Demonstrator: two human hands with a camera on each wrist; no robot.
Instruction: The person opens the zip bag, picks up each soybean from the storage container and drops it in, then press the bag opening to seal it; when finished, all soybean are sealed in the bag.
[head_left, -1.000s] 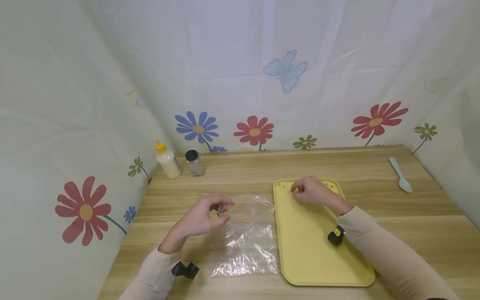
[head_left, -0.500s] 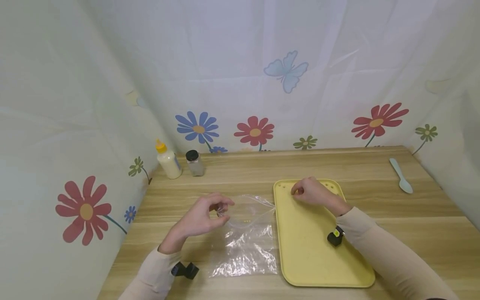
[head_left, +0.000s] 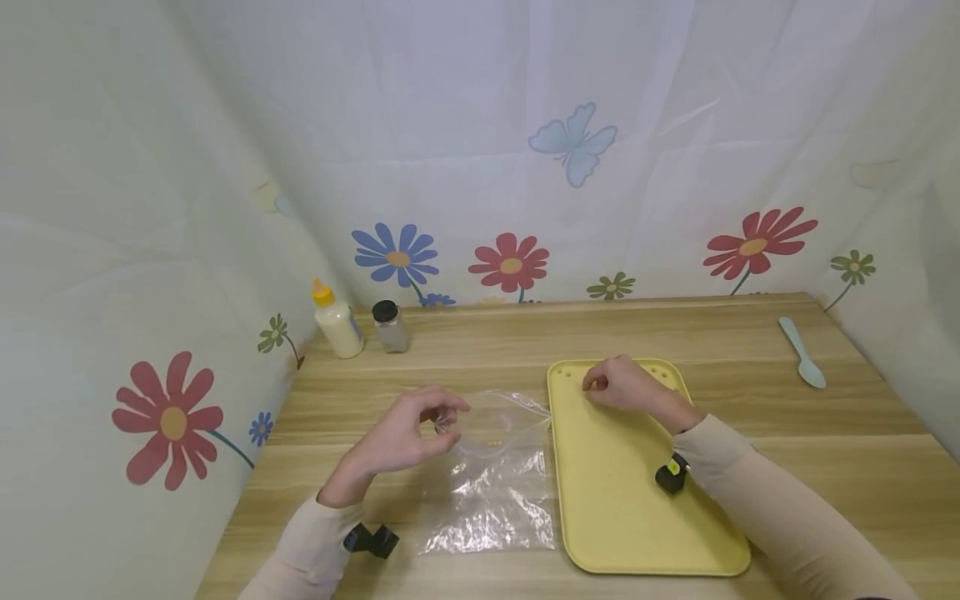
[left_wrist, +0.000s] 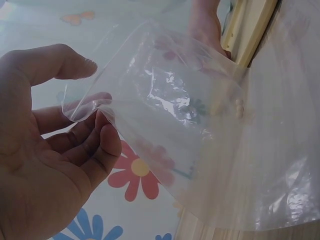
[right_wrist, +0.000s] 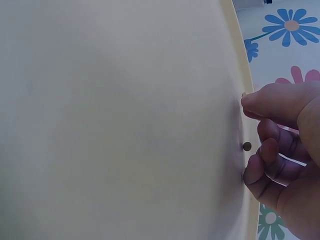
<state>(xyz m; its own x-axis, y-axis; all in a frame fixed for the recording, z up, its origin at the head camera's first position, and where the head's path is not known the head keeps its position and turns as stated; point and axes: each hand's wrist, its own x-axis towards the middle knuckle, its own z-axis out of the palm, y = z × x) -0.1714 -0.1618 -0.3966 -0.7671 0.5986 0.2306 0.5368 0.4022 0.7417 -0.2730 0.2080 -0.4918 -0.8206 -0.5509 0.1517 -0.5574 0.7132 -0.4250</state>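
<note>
Tray: yellow, flat on the table; small round marks run along its twelve o'clock edge, holes or bits, I cannot tell.
Bag: clear plastic, at the tray's nine o'clock side and just meeting it, mouth parted toward twelve; a few yellow bits show there.
Left hand: fingers curled on the bag's ten o'clock corner, holding it, thumb apart.
Right hand: at the tray's twelve o'clock edge, fingers bent; whether they pinch anything I cannot tell.
Spoon: pale blue, two o'clock from the tray.
Jar: black-lidded, ten o'clock.
Bottle: yellow-capped, at the jar's nine.
Curtain: flowered, behind, at twelve.
</note>
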